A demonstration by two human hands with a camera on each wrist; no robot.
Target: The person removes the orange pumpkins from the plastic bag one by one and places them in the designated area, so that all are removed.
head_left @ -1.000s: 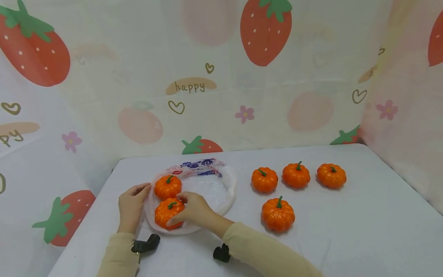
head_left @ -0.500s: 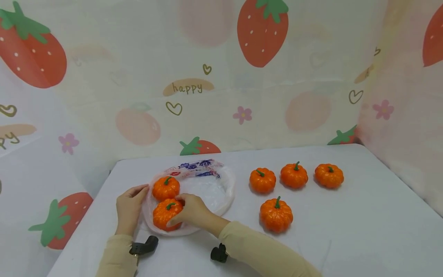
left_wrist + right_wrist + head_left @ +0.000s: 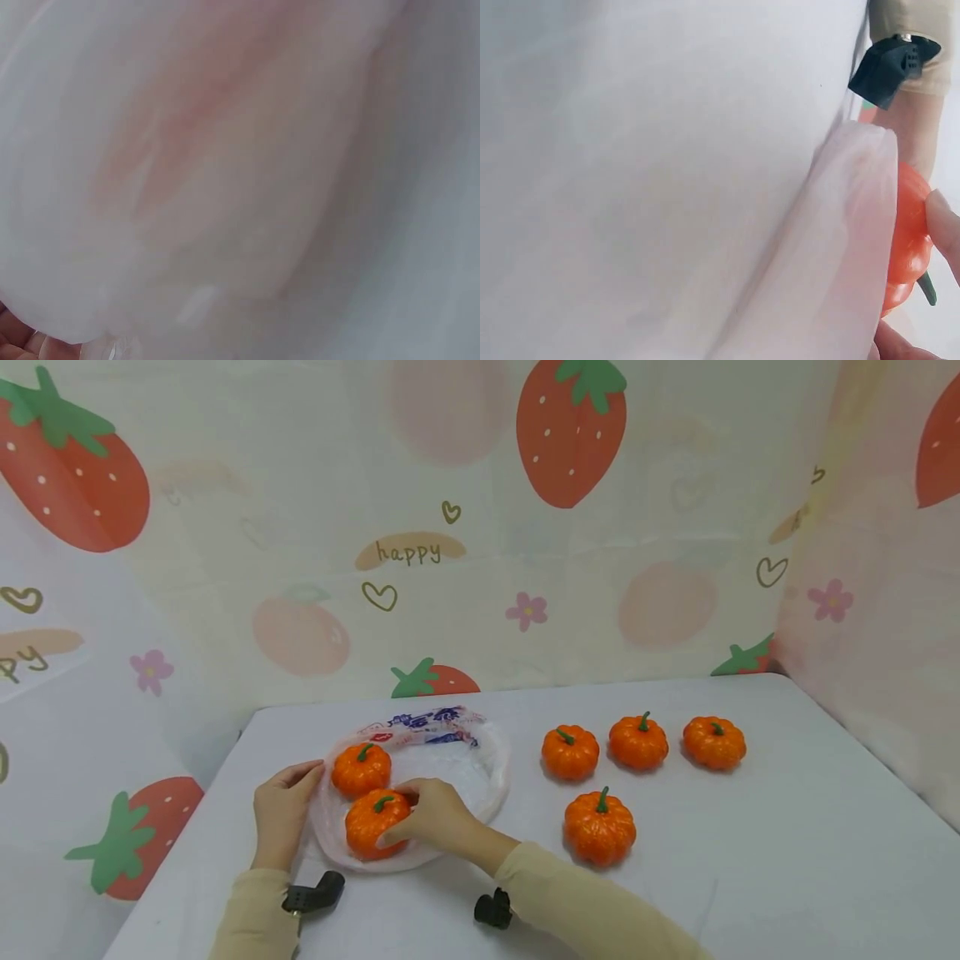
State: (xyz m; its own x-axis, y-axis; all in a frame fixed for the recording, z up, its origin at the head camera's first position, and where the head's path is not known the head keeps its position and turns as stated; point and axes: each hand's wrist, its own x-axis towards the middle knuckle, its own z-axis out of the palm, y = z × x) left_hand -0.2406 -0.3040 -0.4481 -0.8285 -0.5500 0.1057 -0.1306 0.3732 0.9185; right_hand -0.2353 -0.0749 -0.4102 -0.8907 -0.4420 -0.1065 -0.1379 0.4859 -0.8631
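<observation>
A white translucent plastic bag (image 3: 492,768) lies with its mouth spread wide, blue and red print along its far rim. Two small orange pumpkins are inside at its left: a rear pumpkin (image 3: 361,770) and a front pumpkin (image 3: 369,828), both with green stems. My right hand (image 3: 444,818) grips the front pumpkin from the right, thumb on its near side. At the bag's left edge, my left hand (image 3: 283,806) pinches the rim. In the right wrist view the thumb (image 3: 945,225) touches the orange pumpkin (image 3: 909,247), partly hidden behind the bag wall. Thin plastic (image 3: 225,187) fills the left wrist view.
Right of the bag stand several more pumpkins: a back row with a left pumpkin (image 3: 570,752), a middle pumpkin (image 3: 637,744) and a right pumpkin (image 3: 714,744), plus a nearer pumpkin (image 3: 600,831). A strawberry-printed curtain (image 3: 480,543) closes off the white table's (image 3: 787,860) back and sides.
In the last half second my right hand and the front pumpkin have shifted slightly right inside the bag. The left hand keeps its place on the rim.
</observation>
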